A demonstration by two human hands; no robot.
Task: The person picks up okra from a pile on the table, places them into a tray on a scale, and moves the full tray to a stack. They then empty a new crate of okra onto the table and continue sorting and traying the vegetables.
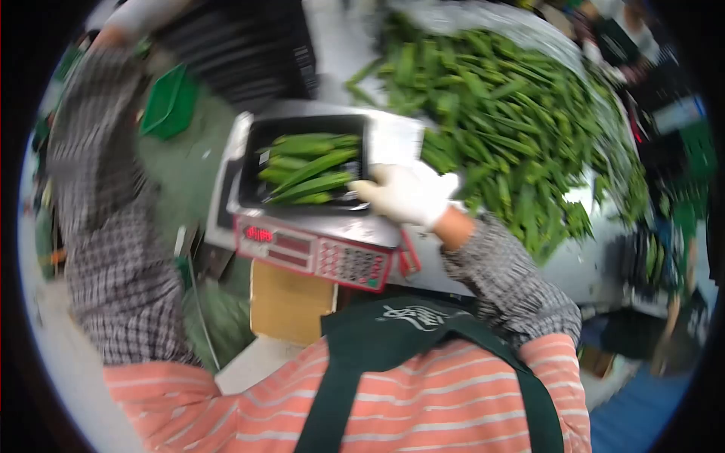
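My right hand (408, 195), in a white glove, is at the right rim of a black tray (253, 160). Its fingertips reach over the rim, beside the tip of an okra pod, and look closed on the tray's edge. Several green okra pods (310, 167) lie in the tray. The tray rests on a red and silver weighing scale (310, 253) with lit red digits. My left hand (147, 13) is stretched far to the upper left, beside a stack of black trays (242, 53). Motion blur and the frame edge hide its fingers.
A large heap of okra (498, 113) on clear plastic covers the table to the right. A green basket (169, 102) stands on the floor at left. Below the scale is a cardboard box (291, 302). Another person (619, 38) is at the upper right.
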